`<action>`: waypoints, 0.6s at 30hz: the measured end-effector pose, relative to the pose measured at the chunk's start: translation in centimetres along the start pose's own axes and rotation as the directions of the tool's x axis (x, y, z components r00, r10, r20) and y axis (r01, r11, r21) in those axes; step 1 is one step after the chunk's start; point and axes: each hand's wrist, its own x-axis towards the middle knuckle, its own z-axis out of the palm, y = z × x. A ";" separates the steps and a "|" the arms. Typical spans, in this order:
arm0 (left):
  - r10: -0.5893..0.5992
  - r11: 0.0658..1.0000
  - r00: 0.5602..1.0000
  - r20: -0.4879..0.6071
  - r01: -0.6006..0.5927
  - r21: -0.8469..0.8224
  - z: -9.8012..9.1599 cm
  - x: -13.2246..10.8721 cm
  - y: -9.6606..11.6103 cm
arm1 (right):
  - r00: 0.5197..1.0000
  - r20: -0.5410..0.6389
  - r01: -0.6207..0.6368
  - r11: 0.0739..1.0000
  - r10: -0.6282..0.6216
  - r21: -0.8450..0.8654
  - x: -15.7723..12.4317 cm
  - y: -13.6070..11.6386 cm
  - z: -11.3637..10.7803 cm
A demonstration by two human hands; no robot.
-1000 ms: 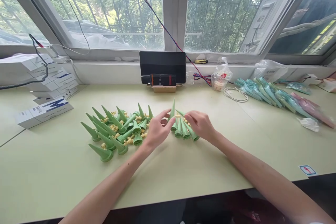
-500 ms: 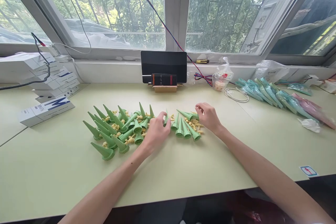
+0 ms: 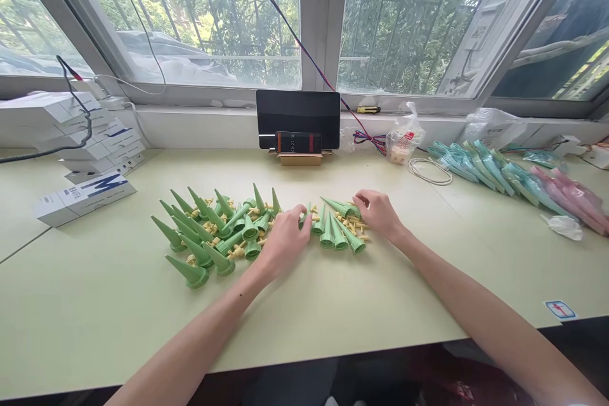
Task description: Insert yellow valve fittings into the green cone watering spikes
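Observation:
My left hand point(image 3: 288, 235) is closed around a green cone-shaped plastic spike point(image 3: 307, 210), which its fingers partly hide. Just to the right, several more green spikes point(image 3: 339, 238) lie fanned out with their wide ends toward me. Beside them my right hand point(image 3: 378, 212) has its thumb and fingers pressed together at the edge of a small pile of yellow plastic valve-like pieces point(image 3: 354, 223). Whatever those fingers pinch is hidden. A larger heap of green spikes point(image 3: 204, 235), mixed with yellow pieces, spreads left of my left hand.
A tablet point(image 3: 298, 115) and a phone point(image 3: 299, 143) stand on a cardboard holder by the window. White boxes point(image 3: 102, 146) are stacked at the left. Toward the right are a bagged cup point(image 3: 403, 143), a coiled white cable point(image 3: 431, 172) and wrapped teal packets point(image 3: 480, 165).
The fingers of my left hand have come closer around the spike, covering more of it. My right hand stays at the yellow pile with hardly any shift. The view has moved slightly.

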 end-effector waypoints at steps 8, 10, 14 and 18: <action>0.055 0.998 0.998 0.007 -0.056 0.030 0.5 0.3 -0.6 | 0.999 -0.012 -0.036 0.999 0.035 -0.034 0.0 -0.2 -0.2; 0.062 0.998 0.998 0.007 -0.062 0.029 0.6 0.3 -0.7 | 0.999 -0.032 -0.016 0.999 0.015 -0.028 0.1 -0.2 -0.3; 0.055 0.998 0.998 -0.011 -0.055 0.026 0.6 0.3 -0.7 | 0.991 -0.075 0.114 0.993 -0.112 0.014 -0.1 -0.9 -0.3; 0.051 0.998 0.995 -0.089 -0.048 0.035 0.6 0.4 -0.6 | 0.970 -0.005 0.245 0.969 -0.245 0.015 -0.5 -2.1 0.2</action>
